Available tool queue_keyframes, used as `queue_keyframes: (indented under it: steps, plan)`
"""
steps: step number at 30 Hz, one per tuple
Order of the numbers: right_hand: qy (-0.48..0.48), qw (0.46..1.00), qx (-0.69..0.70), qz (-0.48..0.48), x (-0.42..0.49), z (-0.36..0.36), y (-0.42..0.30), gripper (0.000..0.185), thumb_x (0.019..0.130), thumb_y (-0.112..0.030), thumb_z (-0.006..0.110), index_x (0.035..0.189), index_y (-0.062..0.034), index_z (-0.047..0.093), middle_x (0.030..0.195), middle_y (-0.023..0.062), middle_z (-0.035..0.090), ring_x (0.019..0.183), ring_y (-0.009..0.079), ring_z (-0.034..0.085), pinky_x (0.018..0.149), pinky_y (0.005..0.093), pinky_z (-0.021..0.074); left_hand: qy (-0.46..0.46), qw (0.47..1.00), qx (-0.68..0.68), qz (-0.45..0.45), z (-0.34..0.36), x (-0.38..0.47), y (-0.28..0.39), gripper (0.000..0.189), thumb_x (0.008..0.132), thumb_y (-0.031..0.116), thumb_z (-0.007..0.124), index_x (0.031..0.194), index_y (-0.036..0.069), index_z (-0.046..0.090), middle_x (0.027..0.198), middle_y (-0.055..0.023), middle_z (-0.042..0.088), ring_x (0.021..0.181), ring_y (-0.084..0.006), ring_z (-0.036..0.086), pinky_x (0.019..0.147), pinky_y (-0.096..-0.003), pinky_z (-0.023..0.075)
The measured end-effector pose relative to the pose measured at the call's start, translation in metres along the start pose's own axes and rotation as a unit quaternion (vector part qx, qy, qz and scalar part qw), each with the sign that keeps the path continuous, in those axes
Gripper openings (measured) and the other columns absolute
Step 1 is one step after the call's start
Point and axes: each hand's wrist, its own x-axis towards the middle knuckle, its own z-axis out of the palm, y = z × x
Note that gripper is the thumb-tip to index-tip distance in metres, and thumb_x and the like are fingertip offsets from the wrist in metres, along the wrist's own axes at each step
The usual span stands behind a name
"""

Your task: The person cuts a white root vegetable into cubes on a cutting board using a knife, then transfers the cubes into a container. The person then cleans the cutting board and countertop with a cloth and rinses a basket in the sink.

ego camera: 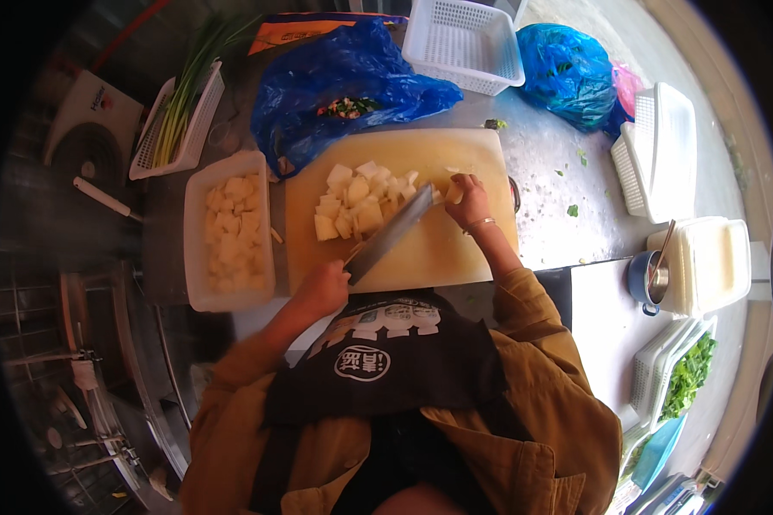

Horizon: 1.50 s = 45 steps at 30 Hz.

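Observation:
My left hand (322, 286) grips the handle of a broad-bladed kitchen knife (390, 235), whose blade slants up and right over a pale cutting board (425, 264). Near the blade's tip, the fingers of my right hand (469, 198) hold a pale yellow vegetable piece (454, 193). Its kind cannot be told. A bracelet circles that wrist. Left of the blade lies a heap of cut pale vegetable chunks (361, 196). A white plastic tub (193, 257) holding similar chunks (232, 232) stands left of the board.
Behind the board lies an opened blue plastic bag (361, 64) with chopped food. A white basket (460, 77) and a tied blue bag (567, 74) are beyond. Scallions fill a basket (200, 122) at upper left. At right are stacked tubs (715, 264) and a blue pot (641, 277).

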Motion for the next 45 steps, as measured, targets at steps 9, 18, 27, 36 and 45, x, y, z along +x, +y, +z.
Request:
queue_keyframes:
  steps: [9,18,27,36,45]
  plan:
    - [-0.006,0.992,-0.046,-0.119,-0.09,-0.001,-0.063,0.039,0.069,0.003,0.054,0.108,-0.0025,0.057,0.108,0.0187,0.051,0.097,0.039,0.049,0.083,0.0416,0.0476,0.035,0.999,-0.025,0.006,-0.003,0.003,0.001,0.016,0.082,0.009,0.056,0.075,-0.005,0.052,0.07,-0.0298,0.054,0.071,-0.0487,0.055,0.059,-0.0478,0.0435]
    - [0.01,0.985,0.13,-0.111,-0.081,0.009,-0.082,0.054,0.065,0.008,0.052,0.117,-0.0038,0.055,0.112,0.0182,0.05,0.1,0.0368,0.051,0.083,0.0386,0.048,0.03,0.999,-0.026,0.01,-0.002,0.006,0.0,0.017,0.082,0.009,0.057,0.073,-0.004,0.052,0.069,-0.0291,0.054,0.07,-0.048,0.055,0.058,-0.0476,0.0433]
    - [0.02,0.996,0.053,-0.076,-0.081,0.032,-0.093,0.042,0.065,-0.002,0.065,0.105,-0.0029,0.053,0.109,0.0174,0.053,0.101,0.0376,0.05,0.089,0.0447,0.0426,0.019,0.999,-0.018,0.018,0.0,0.005,0.001,0.016,0.081,0.008,0.058,0.072,-0.004,0.052,0.068,-0.0284,0.054,0.069,-0.0481,0.055,0.06,-0.0492,0.043]
    - [0.05,0.984,0.082,-0.149,-0.092,-0.003,-0.098,0.028,0.065,0.001,0.061,0.092,-0.0033,0.056,0.099,0.014,0.054,0.091,0.0358,0.05,0.078,0.045,0.045,0.028,0.999,-0.006,0.046,0.0,0.005,0.001,0.016,0.08,0.007,0.058,0.071,-0.003,0.051,0.068,-0.0291,0.054,0.07,-0.0489,0.054,0.061,-0.0514,0.0427]
    - [0.041,0.986,0.074,-0.142,-0.096,0.003,-0.096,0.018,0.067,0.003,0.059,0.083,-0.0043,0.055,0.086,0.0127,0.056,0.084,0.0338,0.051,0.074,0.0395,0.045,0.024,0.997,0.031,0.064,-0.009,-0.001,0.022,0.015,0.082,0.008,0.056,0.074,-0.002,0.05,0.068,-0.0282,0.055,0.068,-0.0481,0.054,0.06,-0.0525,0.0424]
